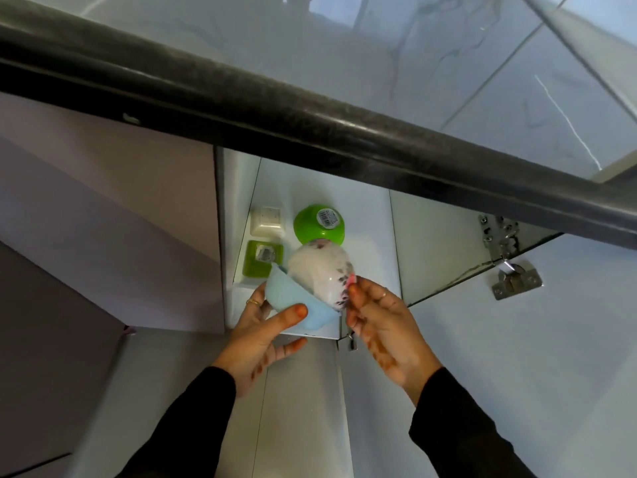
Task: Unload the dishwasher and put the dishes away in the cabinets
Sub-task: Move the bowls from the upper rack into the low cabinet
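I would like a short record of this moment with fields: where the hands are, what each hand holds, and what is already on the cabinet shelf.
place: open cabinet, seen from below
left hand: holds the blue bowl, thumb on its outside
right hand: fingers at the rim of the white patterned bowl
bowls: white one sits nested in the blue one, tilted
on shelf: green bowl upside down with a barcode sticker; white square dish; green square dish
door hinge: at the right

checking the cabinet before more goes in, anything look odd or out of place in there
Nothing looks damaged or spilled. The green bowl sits upside down with a barcode sticker on its base. The white bowl is tilted inside the blue bowl, both in hand at the shelf edge.
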Tool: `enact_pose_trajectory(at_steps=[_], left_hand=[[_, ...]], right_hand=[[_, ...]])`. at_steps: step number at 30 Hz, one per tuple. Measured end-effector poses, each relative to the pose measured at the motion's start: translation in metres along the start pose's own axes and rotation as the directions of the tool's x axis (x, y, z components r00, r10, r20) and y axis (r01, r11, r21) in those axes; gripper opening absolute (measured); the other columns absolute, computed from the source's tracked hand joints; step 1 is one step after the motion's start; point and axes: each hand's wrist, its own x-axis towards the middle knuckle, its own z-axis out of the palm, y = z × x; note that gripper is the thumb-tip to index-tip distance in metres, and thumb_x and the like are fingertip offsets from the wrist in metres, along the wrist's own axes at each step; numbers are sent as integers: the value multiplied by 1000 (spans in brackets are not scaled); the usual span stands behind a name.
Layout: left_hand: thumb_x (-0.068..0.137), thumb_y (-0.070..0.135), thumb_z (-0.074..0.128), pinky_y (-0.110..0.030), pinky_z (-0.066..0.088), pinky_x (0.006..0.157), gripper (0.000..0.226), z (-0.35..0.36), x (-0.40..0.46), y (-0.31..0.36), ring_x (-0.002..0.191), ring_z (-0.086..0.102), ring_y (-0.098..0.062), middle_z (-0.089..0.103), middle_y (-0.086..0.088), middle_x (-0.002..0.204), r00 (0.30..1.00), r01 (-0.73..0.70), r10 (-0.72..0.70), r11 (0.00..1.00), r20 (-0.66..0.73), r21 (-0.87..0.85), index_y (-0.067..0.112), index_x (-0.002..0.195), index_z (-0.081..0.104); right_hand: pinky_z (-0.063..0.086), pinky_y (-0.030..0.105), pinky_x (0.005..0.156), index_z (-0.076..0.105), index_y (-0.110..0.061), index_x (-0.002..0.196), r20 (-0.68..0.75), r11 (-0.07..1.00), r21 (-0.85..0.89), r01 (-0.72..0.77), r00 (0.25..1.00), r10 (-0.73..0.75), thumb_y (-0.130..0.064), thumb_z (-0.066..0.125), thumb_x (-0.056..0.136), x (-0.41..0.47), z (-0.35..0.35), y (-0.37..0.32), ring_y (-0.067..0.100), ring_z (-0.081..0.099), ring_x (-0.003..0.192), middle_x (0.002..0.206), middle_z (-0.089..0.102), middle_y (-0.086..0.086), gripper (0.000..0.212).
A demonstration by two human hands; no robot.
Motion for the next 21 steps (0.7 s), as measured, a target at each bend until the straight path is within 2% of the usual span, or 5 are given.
enact_pose_trajectory(at_steps=[3,7,14,17,21], left_hand=[[43,28,87,-50,57,75,96,1,8,-2,112,63,-26,61,-7,127,998,32,-34,999,-56,-31,30,131,48],[45,31,87,-52,57,78,98,-7,12,-6,104,68,-28,63,-10,124,996,30,-33,999,-78,-41,27,134,46],[36,33,91,-50,58,74,107,-11,20,-21,103,67,-29,62,-10,120,996,44,-43,999,-80,7,29,132,46],[42,32,85,-48,58,75,98,-9,25,-18,105,66,-28,62,-8,121,997,23,-22,1000,-74,7,31,132,47],[34,37,91,-39,59,74,110,0,35,-15,108,64,-27,58,-4,127,996,-25,27,999,-90,22,37,133,42]], right_hand=[[55,18,58,66,-9,94,-188,906,423,-4,978,92,-13,64,75,15,-24,1,6,64,61,75,70,0,19],[57,23,56,60,0,110,-321,728,681,79,926,200,-15,58,91,50,-54,6,10,68,61,79,71,8,24],[59,31,54,56,4,103,-384,677,720,154,901,204,-7,51,96,101,-60,9,22,64,79,71,71,21,14],[59,32,52,55,7,106,-397,716,687,125,889,226,-7,50,97,112,-57,7,23,66,76,68,70,21,17],[57,33,67,50,5,123,-442,810,586,15,844,304,-3,47,97,127,-54,7,21,60,71,80,61,18,27]])
